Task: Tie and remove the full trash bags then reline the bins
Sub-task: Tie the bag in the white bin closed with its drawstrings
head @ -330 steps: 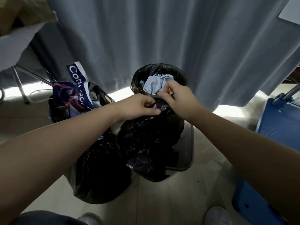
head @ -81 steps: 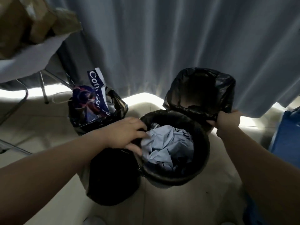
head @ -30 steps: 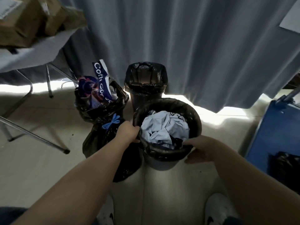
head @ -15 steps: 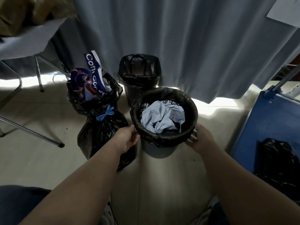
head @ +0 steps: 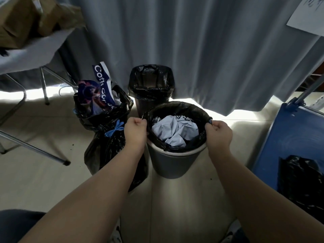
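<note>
Both fists had climbed from the wall of the bin [head: 171,163] to its rim; my left hand [head: 135,132] and right hand [head: 219,134] each pinched the full liner [head: 177,109], seemingly half-lifted, bin mid-floor. I judged an even upward pull best.

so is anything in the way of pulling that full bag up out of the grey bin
Nothing visible. The left hand and right hand grip the rim of the full bag, and nothing hangs over the grey bin; the tied bag stands beside it.

Two hands [head: 135,130] [head: 218,133], two bins [head: 171,165] [head: 140,105] — five black bags [head: 175,106] [head: 150,88] [head: 103,118] [head: 105,151] [head: 301,181], one tied.
</note>
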The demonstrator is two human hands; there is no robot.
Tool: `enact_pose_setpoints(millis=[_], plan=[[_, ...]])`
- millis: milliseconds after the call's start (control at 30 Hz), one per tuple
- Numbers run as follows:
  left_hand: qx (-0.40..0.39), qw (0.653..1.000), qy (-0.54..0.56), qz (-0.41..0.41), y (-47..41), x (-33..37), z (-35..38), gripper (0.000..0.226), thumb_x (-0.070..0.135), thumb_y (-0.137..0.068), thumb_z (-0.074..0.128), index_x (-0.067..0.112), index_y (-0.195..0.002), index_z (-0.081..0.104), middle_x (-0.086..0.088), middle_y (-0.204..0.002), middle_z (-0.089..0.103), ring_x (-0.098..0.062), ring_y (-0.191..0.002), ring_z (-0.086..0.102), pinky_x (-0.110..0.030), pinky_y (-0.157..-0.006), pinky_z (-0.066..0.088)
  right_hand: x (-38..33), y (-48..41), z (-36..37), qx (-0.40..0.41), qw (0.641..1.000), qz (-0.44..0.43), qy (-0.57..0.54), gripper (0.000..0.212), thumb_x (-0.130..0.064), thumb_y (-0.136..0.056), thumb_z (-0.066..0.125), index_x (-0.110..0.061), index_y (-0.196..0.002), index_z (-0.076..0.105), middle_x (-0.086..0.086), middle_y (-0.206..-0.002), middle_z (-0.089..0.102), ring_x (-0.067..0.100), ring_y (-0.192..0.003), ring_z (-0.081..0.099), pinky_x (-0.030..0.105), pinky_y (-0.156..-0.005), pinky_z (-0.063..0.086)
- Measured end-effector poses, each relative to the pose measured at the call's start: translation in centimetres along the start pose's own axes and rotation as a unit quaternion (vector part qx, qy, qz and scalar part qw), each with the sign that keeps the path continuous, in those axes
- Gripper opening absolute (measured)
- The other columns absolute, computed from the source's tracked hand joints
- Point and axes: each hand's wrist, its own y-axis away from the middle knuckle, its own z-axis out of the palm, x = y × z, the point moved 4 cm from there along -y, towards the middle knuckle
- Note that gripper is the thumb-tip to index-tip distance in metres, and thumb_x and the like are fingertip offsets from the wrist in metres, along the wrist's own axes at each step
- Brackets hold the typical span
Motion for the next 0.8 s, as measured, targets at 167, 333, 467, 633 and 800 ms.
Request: enact_pose_setpoints(millis=[167,333,467,633,800], plan=[[-0.197,0.932,-0.303,-0.008,-2.3,1.5,0.5,0.017,0.014,-0.084,0.060,0.003,-0.071,0.058,-0.007,-0.052,0.047,-0.021,-0.049,0.049,-0.024,-0.049,0.039,-1.0,-1.1,1.1,-0.306,0.921,0.093,0.223,0.030,-0.018,-0.084,0.064,-0.006,-0.059,0.051,0.010,-0.048,0.049,0.019,-0.037,0.046,0.016,-0.037,0.034],[-0.184,0.917,-0.352,0.033,-5.7,4.6,0.4,0.039,0.040,-0.090,0.053,0.005,-0.100,0.065,-0.016,-0.103,0.065,-0.031,-0.097,0.061,-0.030,-0.078,0.044,-5.0,-5.8,0.6,-0.279,0.881,0.026,0.382,0.046,-0.041,-0.089,0.055,0.004,-0.086,0.062,0.021,-0.079,0.064,0.031,-0.066,0.061,0.030,-0.054,0.051],[-0.190,0.905,-0.380,0.019,-7.2,3.3,0.7,0.043,0.037,-0.095,0.048,-0.001,-0.111,0.061,-0.020,-0.110,0.062,-0.035,-0.108,0.058,-0.034,-0.088,0.045,-5.2,-7.4,1.3,-0.284,0.860,0.010,0.424,0.036,-0.035,-0.092,0.054,0.001,-0.091,0.055,0.013,-0.090,0.054,0.032,-0.087,0.055,0.036,-0.072,0.049],[-0.185,0.929,-0.317,-0.045,-8.0,0.3,1.0,0.038,0.036,-0.092,0.055,0.001,-0.078,0.059,-0.018,-0.082,0.057,-0.029,-0.075,0.057,-0.035,-0.071,0.048,-0.8,-7.5,2.5,-0.260,0.905,0.134,0.307,0.031,-0.031,-0.090,0.059,-0.001,-0.089,0.054,0.020,-0.100,0.059,0.035,-0.088,0.059,0.039,-0.074,0.051],[-0.083,0.958,-0.269,0.048,-8.1,0.9,1.3,0.015,0.018,-0.085,0.067,0.004,-0.082,0.064,-0.006,-0.075,0.058,-0.025,-0.080,0.056,-0.030,-0.074,0.042,-1.3,-9.3,2.2,-0.150,0.932,0.033,0.328,0.017,-0.009,-0.087,0.055,0.002,-0.094,0.065,0.011,-0.083,0.055,0.028,-0.087,0.058,0.026,-0.068,0.040]])
